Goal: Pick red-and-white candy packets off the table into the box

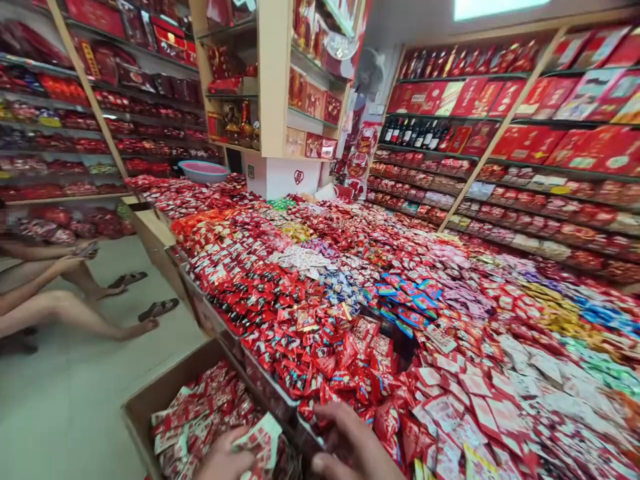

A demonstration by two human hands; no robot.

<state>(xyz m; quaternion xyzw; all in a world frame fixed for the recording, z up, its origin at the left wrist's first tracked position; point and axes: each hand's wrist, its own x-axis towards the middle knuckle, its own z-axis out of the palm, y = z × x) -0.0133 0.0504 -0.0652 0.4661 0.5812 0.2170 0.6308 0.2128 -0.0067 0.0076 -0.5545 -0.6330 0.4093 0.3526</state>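
My left hand is low in the frame over an open cardboard box. Its fingers are closed on a small red-and-white wrapped packet. More packets of similar look fill the box. Just to the right, my right hand hovers by the rim of the display bin, thumb and forefinger apart, with nothing visible between them. Close beyond its fingertips lie shiny red candy packets. The lower parts of both hands are cut off by the frame.
Heaps of wrapped sweets cover the wide counter around a pillar with shelves. A blue-rimmed basin stands at its far end. At left a person's bare leg stretches over the floor near sandals. Stocked shelves line the walls.
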